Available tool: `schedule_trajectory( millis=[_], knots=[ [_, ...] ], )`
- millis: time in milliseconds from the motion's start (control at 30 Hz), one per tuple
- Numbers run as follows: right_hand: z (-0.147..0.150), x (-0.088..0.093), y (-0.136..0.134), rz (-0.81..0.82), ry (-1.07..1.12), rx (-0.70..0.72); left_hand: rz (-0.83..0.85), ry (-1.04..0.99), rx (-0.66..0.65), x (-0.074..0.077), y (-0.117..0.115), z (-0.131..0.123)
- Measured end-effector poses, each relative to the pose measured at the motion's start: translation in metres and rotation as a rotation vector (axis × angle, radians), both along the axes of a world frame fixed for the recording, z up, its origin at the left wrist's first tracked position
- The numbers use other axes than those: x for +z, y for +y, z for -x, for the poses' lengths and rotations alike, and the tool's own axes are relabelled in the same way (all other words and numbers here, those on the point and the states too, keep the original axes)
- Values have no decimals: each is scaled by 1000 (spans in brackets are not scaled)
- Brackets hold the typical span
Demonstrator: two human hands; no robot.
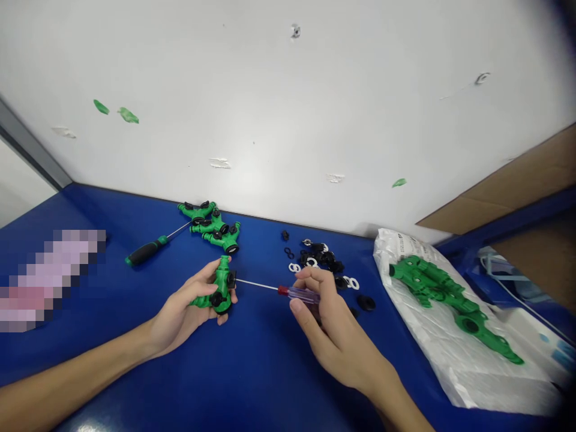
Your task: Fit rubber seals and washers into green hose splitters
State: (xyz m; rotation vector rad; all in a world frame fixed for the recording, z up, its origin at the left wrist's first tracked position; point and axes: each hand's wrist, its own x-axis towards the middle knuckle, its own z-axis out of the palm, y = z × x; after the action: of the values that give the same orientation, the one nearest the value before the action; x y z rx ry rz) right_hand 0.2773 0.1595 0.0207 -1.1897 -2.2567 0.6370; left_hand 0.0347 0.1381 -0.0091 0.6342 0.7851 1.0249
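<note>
My left hand (186, 303) is closed around a green Y-shaped hose splitter (222, 282) with black fittings, held above the blue table. In my right hand (333, 330) is a screwdriver (302, 294) with a clear purple handle and a red collar. Its thin shaft points left, and the tip meets a black part on the splitter's right side. Whether the tip sits in a screw is too small to tell. Behind my left hand lie several similar green splitters (220, 240) with black knobs, grouped near the wall.
A second screwdriver (147, 251), black and green, lies left of the splitters. Loose black caps and white rings (311, 262) are scattered beyond my right hand. On the right, a white plastic bag (432, 345) carries green splitter bodies (432, 285). A white wall (270, 108) bounds the back.
</note>
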Motion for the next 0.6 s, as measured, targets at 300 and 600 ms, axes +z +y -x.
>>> schedule_trajectory(
  millis=[300, 600],
  knots=[
    [0, -9, 5, -209, -69, -37, -11, -6, -41, -4, -2, 0],
    [-6, -1, 3, -44, 3, 103, -22, 18, -71, -2, -1, 1]
  ],
)
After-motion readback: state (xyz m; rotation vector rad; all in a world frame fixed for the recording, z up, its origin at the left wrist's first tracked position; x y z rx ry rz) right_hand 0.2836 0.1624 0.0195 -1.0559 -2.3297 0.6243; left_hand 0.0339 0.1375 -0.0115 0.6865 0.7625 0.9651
